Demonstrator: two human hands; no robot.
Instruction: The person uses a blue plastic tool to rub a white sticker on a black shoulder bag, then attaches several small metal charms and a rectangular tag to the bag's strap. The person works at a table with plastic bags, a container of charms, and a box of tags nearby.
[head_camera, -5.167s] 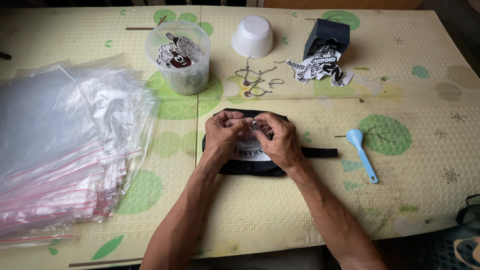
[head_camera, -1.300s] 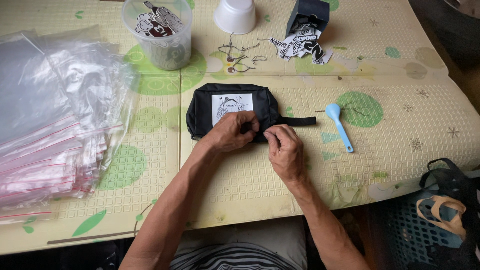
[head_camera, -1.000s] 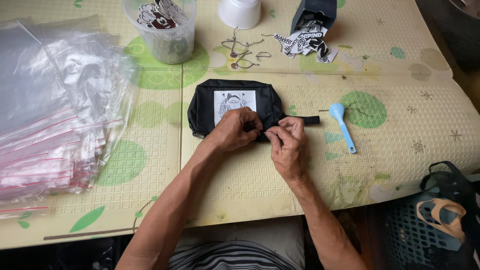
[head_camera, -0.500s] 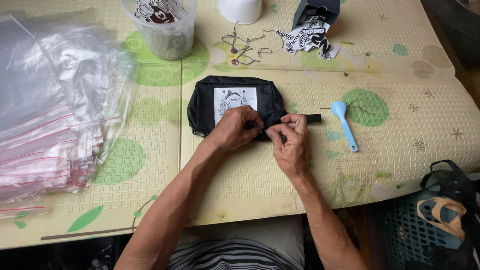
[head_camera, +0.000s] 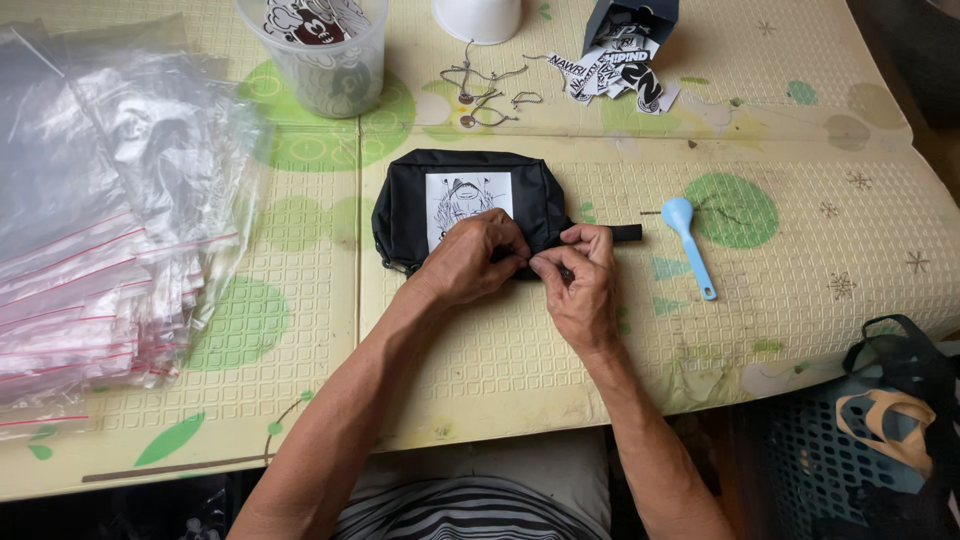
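Observation:
A small black pouch (head_camera: 400, 205) with a white picture patch lies flat on the yellow-green mat (head_camera: 480, 370). My left hand (head_camera: 470, 262) pinches its near edge, fingers curled over the fabric. Touching it fingertip to fingertip, my right hand (head_camera: 578, 285) pinches the same edge at the pouch's right corner, beside a short black strap (head_camera: 625, 233). What lies between the fingertips is hidden.
A stack of clear zip bags (head_camera: 95, 220) fills the left. At the back stand a clear tub of stickers (head_camera: 318, 50), a white cup (head_camera: 477, 15), wire hooks (head_camera: 485, 90), and a black box with stickers (head_camera: 620, 60). A blue spoon (head_camera: 690, 245) lies right; a basket (head_camera: 870, 440) sits below the table edge.
The pouch now lies with its picture patch up and nearer to me than 5 s ago. Over the last second both hands have stayed pinched at its near edge, barely moving.

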